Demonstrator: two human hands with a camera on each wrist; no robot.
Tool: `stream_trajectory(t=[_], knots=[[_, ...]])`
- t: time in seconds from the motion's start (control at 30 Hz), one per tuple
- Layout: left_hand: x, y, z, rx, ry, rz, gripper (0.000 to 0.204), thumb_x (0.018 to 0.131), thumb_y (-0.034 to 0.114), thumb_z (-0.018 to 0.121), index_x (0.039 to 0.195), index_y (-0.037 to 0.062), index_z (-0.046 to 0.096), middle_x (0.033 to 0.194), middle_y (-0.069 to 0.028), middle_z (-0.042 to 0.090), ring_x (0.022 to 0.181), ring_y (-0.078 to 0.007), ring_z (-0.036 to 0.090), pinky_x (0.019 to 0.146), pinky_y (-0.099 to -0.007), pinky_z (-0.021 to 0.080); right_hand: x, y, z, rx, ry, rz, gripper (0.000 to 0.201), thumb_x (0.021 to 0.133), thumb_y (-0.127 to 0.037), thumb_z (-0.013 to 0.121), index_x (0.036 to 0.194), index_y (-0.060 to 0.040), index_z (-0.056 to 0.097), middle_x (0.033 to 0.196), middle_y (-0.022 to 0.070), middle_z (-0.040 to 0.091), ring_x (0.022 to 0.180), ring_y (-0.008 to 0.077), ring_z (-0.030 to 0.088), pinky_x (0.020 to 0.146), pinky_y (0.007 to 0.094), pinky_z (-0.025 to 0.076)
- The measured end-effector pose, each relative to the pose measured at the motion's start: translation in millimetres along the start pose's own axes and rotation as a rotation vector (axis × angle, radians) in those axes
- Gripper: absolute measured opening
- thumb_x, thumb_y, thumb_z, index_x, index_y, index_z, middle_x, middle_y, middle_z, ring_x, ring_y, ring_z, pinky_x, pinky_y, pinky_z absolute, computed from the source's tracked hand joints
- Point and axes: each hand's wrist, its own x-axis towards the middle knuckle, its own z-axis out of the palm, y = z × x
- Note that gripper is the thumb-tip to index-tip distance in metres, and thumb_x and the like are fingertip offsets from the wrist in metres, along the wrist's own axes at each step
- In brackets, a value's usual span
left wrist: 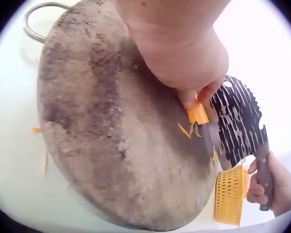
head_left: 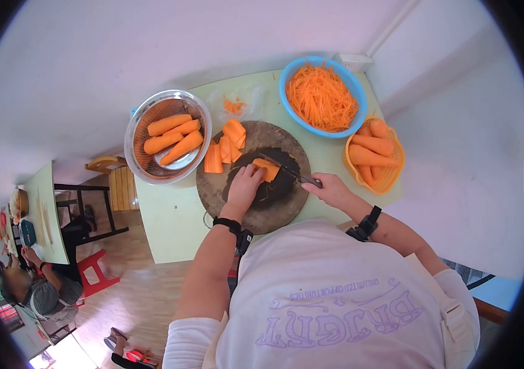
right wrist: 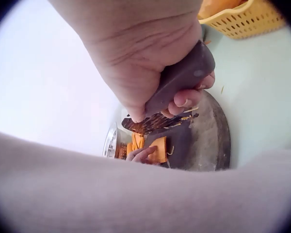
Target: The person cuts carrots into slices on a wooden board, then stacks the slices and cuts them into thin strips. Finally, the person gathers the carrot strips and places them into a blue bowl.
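My left hand (head_left: 245,186) holds a flat carrot piece (head_left: 267,170) down on the round, dark-stained wooden chopping board (head_left: 296,206). In the left wrist view the thumb and fingertips pinch its edges. My right hand (head_left: 332,191) grips the dark handle of a cleaver (left wrist: 238,119), its broad blade patterned in black and silver. The blade stands beside the carrot piece, right at its edge. Thin carrot shreds (left wrist: 184,130) lie on the board near the fingertips. More thick carrot slices (head_left: 213,159) rest at the board's far left.
Left of the board stands a metal colander (head_left: 131,138) with several peeled carrots. A blue bowl (head_left: 284,92) of shredded carrot sits at the back right, a yellow basket (head_left: 391,180) of carrots at the right. Carrot scraps (head_left: 233,106) lie on a plastic bag behind. Another person (head_left: 47,292) sits farther left.
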Motion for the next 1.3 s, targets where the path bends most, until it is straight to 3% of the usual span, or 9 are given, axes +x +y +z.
stream_trajectory(t=[0.27,0.73,1.0,1.3], knots=[[-0.3,9.8,9.2,-0.031,0.191,-0.046,0.030,0.080,0.016,0.069,0.109,0.0113,0.063,0.106,-0.0083,0.057,0.092,-0.0297,0.055,0.081,-0.0397,0.046,2.7,3.3,-1.4,-0.056,0.006,-0.076,0.044,0.089,-0.042,0.064,0.093,0.0019,0.064,0.075,0.0206,0.062,0.070,0.0350,0.061,0.067,0.0412,0.048],[5.9,9.5,17.2,0.018,0.233,-0.082,0.029,0.078,0.017,0.071,0.106,0.0114,0.062,0.100,-0.0076,0.056,0.088,-0.0280,0.055,0.078,-0.0389,0.046,5.2,-5.0,-8.5,-0.099,-0.004,-0.066,0.043,0.090,-0.043,0.061,0.093,0.0000,0.064,0.075,0.0192,0.062,0.070,0.0347,0.060,0.065,0.0414,0.047],[6.4,10.1,19.4,0.017,0.267,-0.089,0.028,0.079,0.018,0.070,0.105,0.0119,0.062,0.102,-0.0072,0.057,0.089,-0.0273,0.056,0.078,-0.0381,0.046,10.7,-4.0,-7.0,-0.193,-0.028,-0.030,0.054,0.093,-0.051,0.051,0.092,0.0016,0.062,0.084,0.0235,0.064,0.081,0.0410,0.061,0.073,0.0461,0.048],[17.7,9.8,31.6,0.159,0.312,-0.182,0.017,0.081,0.019,0.069,0.097,0.0146,0.065,0.098,-0.0015,0.061,0.085,-0.0225,0.059,0.072,-0.0367,0.045,12.9,-22.5,-9.8,-0.298,-0.014,-0.022,0.057,0.094,-0.054,0.048,0.089,0.0005,0.064,0.082,0.0232,0.065,0.082,0.0416,0.062,0.072,0.0476,0.048]])
